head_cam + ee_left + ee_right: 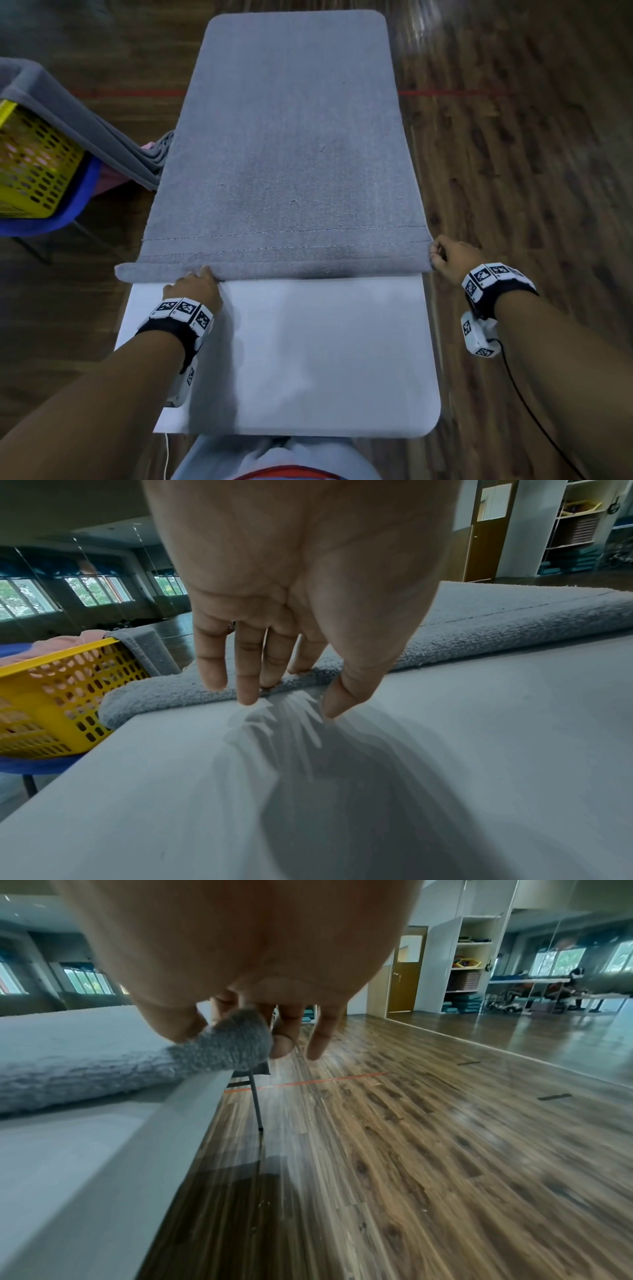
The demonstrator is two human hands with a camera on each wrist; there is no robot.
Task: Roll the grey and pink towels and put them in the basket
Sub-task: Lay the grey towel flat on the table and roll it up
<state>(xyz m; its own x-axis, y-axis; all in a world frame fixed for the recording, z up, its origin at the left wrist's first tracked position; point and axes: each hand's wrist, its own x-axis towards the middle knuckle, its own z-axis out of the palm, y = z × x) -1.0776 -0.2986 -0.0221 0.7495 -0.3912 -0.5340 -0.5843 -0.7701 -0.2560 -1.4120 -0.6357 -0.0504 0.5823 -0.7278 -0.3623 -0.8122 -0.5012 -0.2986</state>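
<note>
The grey towel [291,154] lies spread along a white table [308,359], covering its far part, with its near hem turned over into a low first fold; in the head view the left hand [193,286] rests at that folded edge towards the left, while the right hand [452,257] has the fold's right end at the table's edge; both wrists wear bands [181,310] of black-and-white square markers, patterns only, with no writing that can be read; to the left a yellow perforated basket [30,164] sits on a blue seat [51,219], with more grey cloth [85,116] draped beside it and a little pink showing beneath; a red line [130,93] crosses the wooden floor [513,171]; in the left wrist view the fingers [246,669] hang nearly straight and slightly apart, their tips touching the folded edge of the towel [479,631], the thumb tip down on the table [445,777] and nothing gripped; the basket [51,696] stands past the table's left edge with pink cloth [65,642] in it; in the right wrist view the thumb and curled first fingers [284,1039] pinch the fold's end corner [232,1042], lifted just off the table's edge [192,1096], the little finger straighter and free; shelves and a wooden door stand far behind.
</note>
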